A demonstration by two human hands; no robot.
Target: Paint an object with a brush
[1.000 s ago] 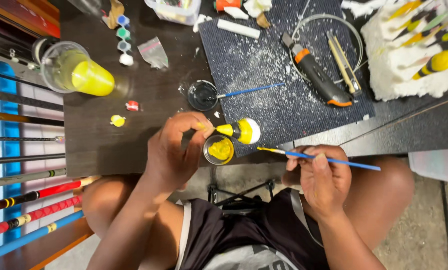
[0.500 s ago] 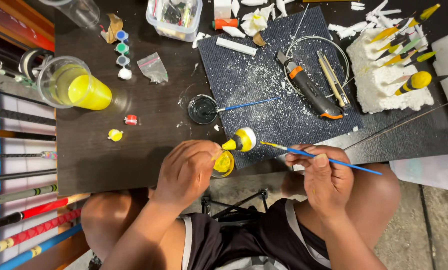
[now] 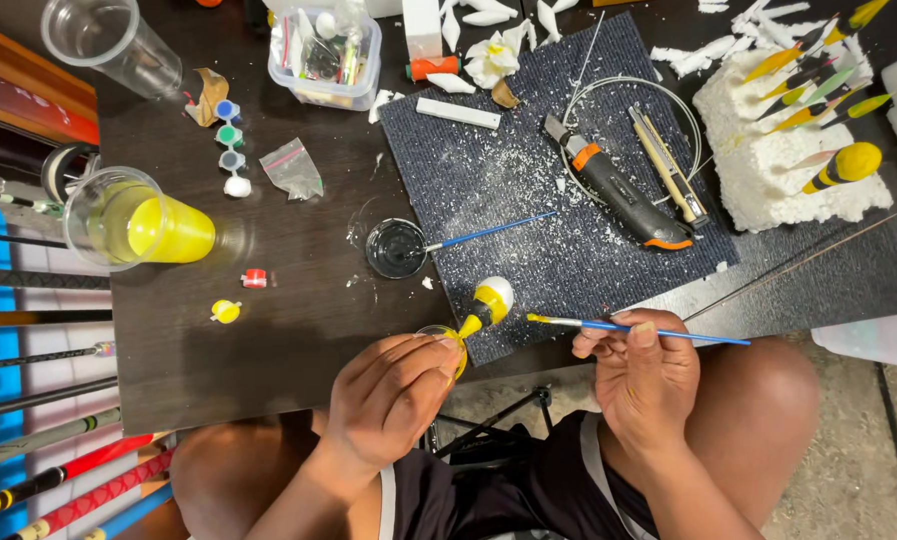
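My left hand [image 3: 393, 385] grips the stem of a small yellow-and-white fishing float [image 3: 488, 301] and rests over a little yellow paint pot [image 3: 448, 336] at the table's near edge. My right hand [image 3: 643, 375] holds a thin blue paintbrush [image 3: 638, 326] with its yellow-tipped bristles pointing left, close to the float but apart from it. Both hands hover over my lap, just off the dark table [image 3: 268, 330].
A dark mat [image 3: 528, 190] carries white crumbs, a utility knife [image 3: 618, 190] and a wire loop. A black paint pot [image 3: 395, 248] holds a second blue brush. A cup of yellow water [image 3: 133, 220], small paint pots, a foam block [image 3: 788, 160] with painted floats, and rods at left.
The view has shifted down the table. My left hand has slid over the yellow paint pot, and the float now tilts up toward the mat. The brush stays near the float.
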